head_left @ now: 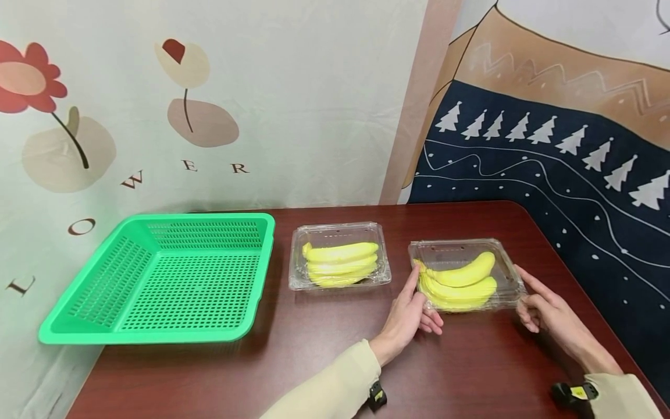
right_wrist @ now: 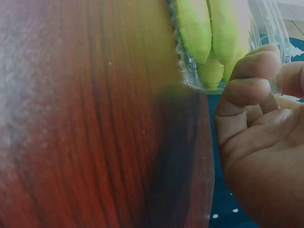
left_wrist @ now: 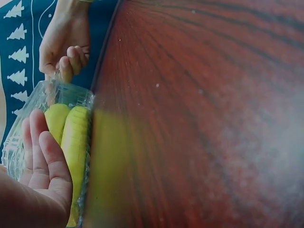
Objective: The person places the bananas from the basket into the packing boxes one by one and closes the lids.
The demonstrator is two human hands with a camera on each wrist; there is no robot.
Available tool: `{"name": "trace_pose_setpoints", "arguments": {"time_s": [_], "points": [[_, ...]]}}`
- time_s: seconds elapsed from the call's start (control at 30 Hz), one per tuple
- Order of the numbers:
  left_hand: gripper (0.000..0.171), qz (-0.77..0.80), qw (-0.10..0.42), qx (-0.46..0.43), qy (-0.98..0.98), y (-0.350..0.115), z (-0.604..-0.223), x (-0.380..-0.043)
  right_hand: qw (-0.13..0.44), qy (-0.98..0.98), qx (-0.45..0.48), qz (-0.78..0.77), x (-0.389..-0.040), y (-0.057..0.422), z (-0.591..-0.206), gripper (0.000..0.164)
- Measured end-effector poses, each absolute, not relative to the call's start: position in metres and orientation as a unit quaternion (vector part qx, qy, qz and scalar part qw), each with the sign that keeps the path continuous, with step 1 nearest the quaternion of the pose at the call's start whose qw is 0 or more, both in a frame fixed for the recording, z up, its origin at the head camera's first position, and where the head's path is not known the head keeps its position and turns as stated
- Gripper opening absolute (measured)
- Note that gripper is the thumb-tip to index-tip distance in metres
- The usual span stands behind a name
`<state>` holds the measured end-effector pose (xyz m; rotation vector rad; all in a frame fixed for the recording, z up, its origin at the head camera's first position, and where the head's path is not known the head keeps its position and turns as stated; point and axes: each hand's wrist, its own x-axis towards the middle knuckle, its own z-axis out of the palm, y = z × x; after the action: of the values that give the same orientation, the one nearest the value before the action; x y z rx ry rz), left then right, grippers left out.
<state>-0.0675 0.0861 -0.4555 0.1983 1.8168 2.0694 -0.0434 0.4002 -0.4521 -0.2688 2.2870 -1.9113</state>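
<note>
A clear plastic clamshell box [head_left: 505, 262] with yellow bananas [head_left: 460, 291] inside lies between both hands on the right of the table. My left hand [head_left: 403, 329] touches its left end, index finger pointing along the corner; the left wrist view shows those fingers [left_wrist: 42, 152] straight beside the plastic. At the right end is my right hand [head_left: 549, 317], its index finger stretched along the edge and the other fingers loosely bent. The right wrist view has the bent fingers [right_wrist: 249, 90] right by the box's end wall.
Left of this box a second clear clamshell [head_left: 298, 273] holds more bananas. A green perforated plastic basket [head_left: 157, 336] stands at the table's left side. The dark red table [head_left: 324, 349] backs onto printed hangings [head_left: 314, 116].
</note>
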Motion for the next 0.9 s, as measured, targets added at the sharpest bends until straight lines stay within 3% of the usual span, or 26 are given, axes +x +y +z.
{"name": "trace_pose_setpoints", "arguments": {"time_s": [0.23, 0.4, 0.67, 0.9], "points": [[0.073, 0.719, 0.183, 0.066, 0.667, 0.085, -0.455, -0.068, 0.071, 0.795, -0.063, -0.599, -0.043, 0.4, -0.451, 0.056], [0.066, 0.647, 0.14, 0.098, 0.744, 0.081, -0.454, -0.068, 0.047, 0.839, -0.035, -0.54, -0.041, 0.4, -0.449, 0.056], [0.066, 0.521, 0.045, 0.161, 0.837, 0.069, -0.449, -0.066, -0.018, 0.908, -0.01, -0.419, -0.037, 0.401, -0.446, 0.056], [0.069, 0.473, 0.009, 0.201, 0.858, 0.052, -0.435, -0.058, -0.096, 0.94, -0.014, -0.327, -0.034, 0.396, -0.437, 0.056]]}}
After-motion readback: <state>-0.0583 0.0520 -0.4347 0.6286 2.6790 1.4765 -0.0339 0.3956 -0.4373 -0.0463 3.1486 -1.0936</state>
